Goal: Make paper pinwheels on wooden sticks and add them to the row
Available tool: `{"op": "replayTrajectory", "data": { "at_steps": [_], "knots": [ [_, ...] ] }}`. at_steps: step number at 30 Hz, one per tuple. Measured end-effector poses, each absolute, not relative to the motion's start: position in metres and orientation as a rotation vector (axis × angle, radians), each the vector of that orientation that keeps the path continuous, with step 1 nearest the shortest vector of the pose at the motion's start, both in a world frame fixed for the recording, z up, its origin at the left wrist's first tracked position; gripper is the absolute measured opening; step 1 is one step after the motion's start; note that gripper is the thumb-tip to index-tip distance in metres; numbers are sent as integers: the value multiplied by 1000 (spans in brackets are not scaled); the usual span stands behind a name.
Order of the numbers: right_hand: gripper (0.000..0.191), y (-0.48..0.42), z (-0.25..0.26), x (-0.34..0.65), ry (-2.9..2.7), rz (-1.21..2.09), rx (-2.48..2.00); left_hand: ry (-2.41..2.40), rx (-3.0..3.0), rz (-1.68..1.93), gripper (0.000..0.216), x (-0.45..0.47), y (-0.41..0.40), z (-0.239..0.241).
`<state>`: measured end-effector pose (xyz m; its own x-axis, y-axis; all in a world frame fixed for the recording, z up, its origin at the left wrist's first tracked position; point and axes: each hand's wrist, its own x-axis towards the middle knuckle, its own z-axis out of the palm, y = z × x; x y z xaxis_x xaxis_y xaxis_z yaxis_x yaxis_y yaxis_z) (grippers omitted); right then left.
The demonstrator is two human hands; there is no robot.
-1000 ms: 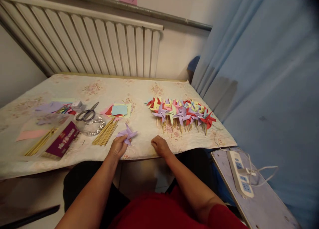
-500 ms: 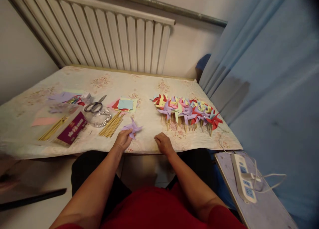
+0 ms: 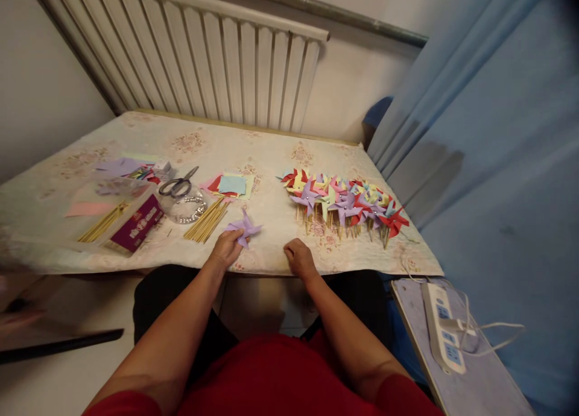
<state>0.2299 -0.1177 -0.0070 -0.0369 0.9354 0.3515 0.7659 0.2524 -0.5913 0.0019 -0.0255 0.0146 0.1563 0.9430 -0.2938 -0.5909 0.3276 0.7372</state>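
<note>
My left hand (image 3: 227, 248) pinches a folded purple paper pinwheel (image 3: 245, 226) at the table's near edge. My right hand (image 3: 297, 256) rests on the tablecloth beside it with its fingers curled; I cannot make out anything in them. A pile of bamboo sticks (image 3: 207, 221) lies just left of the left hand. A row of finished coloured pinwheels on sticks (image 3: 346, 202) lies to the right. Coloured paper squares (image 3: 230, 185) sit behind the sticks.
Scissors (image 3: 178, 185) rest on a clear round tub (image 3: 183, 206). A clear box with a purple label (image 3: 134, 220) holds more sticks at the left. A radiator (image 3: 217, 60) stands behind the table, a blue curtain (image 3: 488, 132) at right, and a power strip (image 3: 441, 325) on a side board.
The view has tilted and shifted so the table sits a little farther right and higher. Both hands stay at the near edge, the left still holding the purple pinwheel.
</note>
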Motion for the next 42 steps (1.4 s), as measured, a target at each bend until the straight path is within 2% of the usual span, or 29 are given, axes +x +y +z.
{"op": "replayTrajectory", "data": {
  "at_steps": [6, 11, 19, 42],
  "knots": [
    [14, -119, -5, 232, -1829, 346, -1542, 812, 512, 1185, 13, 2, -25, 13],
    [19, -121, -6, 235, -1769, 370, -1529, 794, 559, 1166, 14, 2, -26, 14],
    [12, -123, -3, 235, -1786, 362, -1499, 765, 540, 1180, 20, 2, -26, 13],
    [17, -101, 7, 215, -1832, 116, -2002, 751, 547, 1165, 14, 2, -27, 13]
  ]
}}
